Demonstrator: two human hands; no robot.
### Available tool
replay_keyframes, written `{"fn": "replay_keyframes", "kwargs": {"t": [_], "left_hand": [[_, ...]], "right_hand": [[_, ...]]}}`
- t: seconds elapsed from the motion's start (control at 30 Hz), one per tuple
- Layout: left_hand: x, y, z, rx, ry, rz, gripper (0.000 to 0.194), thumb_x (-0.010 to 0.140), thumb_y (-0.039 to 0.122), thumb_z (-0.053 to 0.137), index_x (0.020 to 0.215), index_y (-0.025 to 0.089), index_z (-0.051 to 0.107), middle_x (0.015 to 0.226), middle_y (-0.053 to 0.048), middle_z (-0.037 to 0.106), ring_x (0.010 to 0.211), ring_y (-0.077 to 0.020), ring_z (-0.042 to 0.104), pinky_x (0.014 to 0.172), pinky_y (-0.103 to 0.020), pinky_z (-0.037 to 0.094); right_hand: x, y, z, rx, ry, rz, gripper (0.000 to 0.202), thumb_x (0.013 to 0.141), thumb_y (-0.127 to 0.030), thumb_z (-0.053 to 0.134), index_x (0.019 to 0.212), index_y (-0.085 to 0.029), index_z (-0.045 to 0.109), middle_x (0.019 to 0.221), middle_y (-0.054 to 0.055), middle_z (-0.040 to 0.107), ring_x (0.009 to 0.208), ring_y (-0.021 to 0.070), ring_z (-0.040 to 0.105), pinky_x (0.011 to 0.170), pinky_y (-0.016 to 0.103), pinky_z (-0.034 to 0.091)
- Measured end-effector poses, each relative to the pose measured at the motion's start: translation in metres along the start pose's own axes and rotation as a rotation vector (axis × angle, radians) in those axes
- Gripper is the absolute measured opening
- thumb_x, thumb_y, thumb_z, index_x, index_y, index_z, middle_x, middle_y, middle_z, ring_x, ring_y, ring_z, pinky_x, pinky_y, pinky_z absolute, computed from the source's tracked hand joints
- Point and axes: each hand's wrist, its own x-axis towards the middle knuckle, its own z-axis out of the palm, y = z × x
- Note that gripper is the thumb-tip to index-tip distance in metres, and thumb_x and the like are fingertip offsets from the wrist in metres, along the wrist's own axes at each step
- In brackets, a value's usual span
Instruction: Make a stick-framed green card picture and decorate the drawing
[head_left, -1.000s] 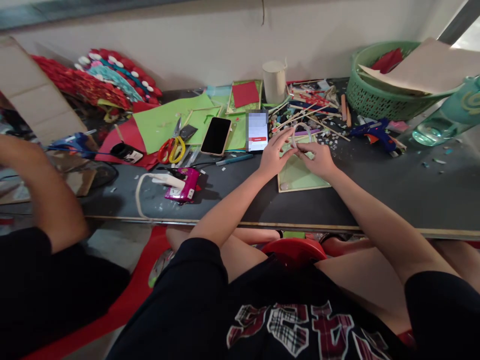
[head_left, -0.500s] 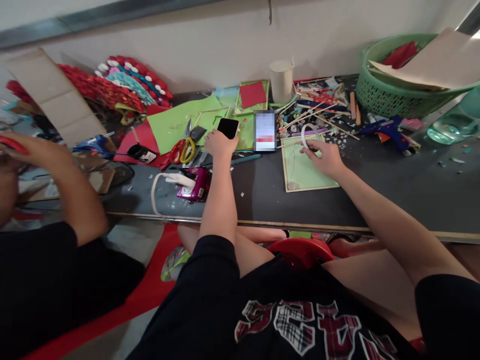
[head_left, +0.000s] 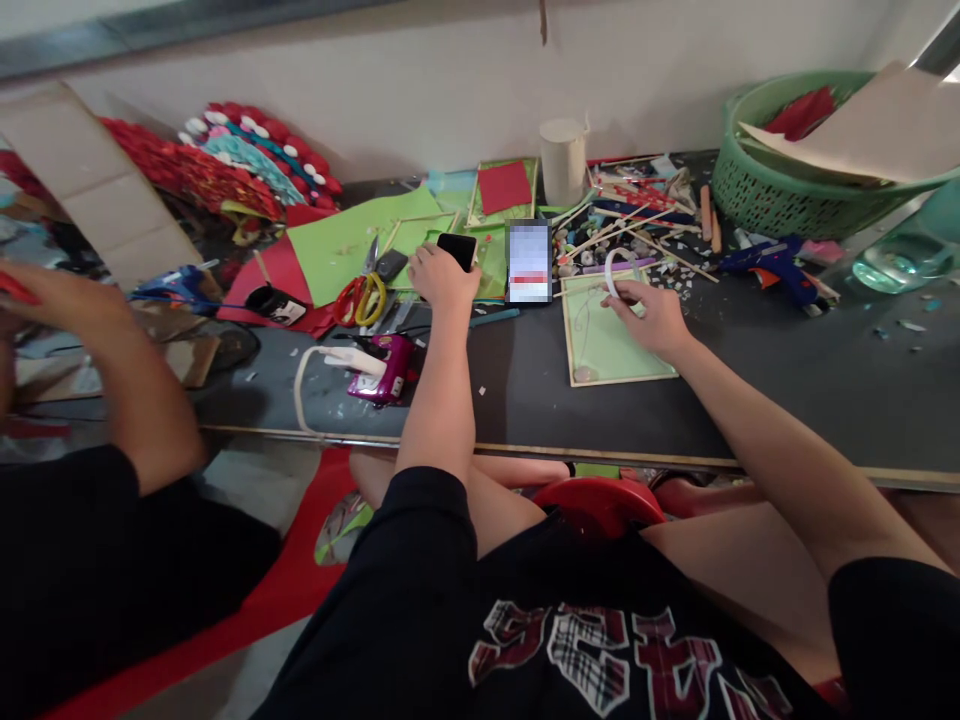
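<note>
Phone and white loop are the things at hand; take the green board as the clock's middle and the wall as twelve. Far out at nine is a co-worker's arm. Nearer, also about nine, lie a purple socket box and scissors. At ten, the left hand spreads over the phone's near end, touching it; whether the fingers are clamped on it I cannot tell. It looks stiff, smooth and slippery, best held by its long edges. A lit handset lies between it and the board. At twelve, over the board's far edge, the right hand has thumb and fingers pinched together on the loop's near side. That seems light, springy and easily crushed, so a soft pinch suits it. At two lies a blue glue gun, a green basket beyond.
</note>
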Motion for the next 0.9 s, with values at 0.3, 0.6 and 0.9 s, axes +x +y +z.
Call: {"fn": "replay_keyframes", "kwargs": {"t": [0.3, 0.6, 0.9], "left_hand": [[-0.033, 0.031, 0.01, -0.258, 0.093, 0.477, 0.039, 0.097, 0.024, 0.051, 0.132, 0.017, 0.066, 0.139, -0.018, 0.066, 0.137, -0.0373, 0.055, 0.121, -0.053, 0.04], [-0.084, 0.064, 0.039, -0.463, 0.013, 1.116, 0.045, 0.108, 0.035, 0.039, 0.143, 0.018, 0.063, 0.132, -0.015, 0.074, 0.125, -0.0301, 0.067, 0.108, -0.047, 0.052], [-0.085, 0.065, 0.055, -0.554, -0.082, 1.203, 0.056, 0.112, 0.049, 0.032, 0.157, 0.02, 0.049, 0.146, -0.015, 0.066, 0.138, -0.0289, 0.06, 0.12, -0.048, 0.046]], "right_hand": [[0.0, 0.006, 0.003, 0.001, 0.031, -0.011, 0.027, 0.095, -0.036, 0.059, 0.109, -0.022, 0.078, 0.095, 0.009, 0.083, 0.093, 0.0268, 0.079, 0.083, 0.039, 0.061], [0.0, 0.002, -0.006, -0.064, 0.082, -0.056, 0.038, 0.1, -0.042, 0.05, 0.114, -0.021, 0.078, 0.079, 0.006, 0.078, 0.069, 0.0225, 0.07, 0.075, 0.038, 0.056], [0.001, 0.006, -0.003, -0.163, 0.029, -0.127, 0.039, 0.098, -0.038, 0.051, 0.118, -0.017, 0.079, 0.083, 0.01, 0.08, 0.075, 0.0258, 0.074, 0.08, 0.039, 0.057]]}}
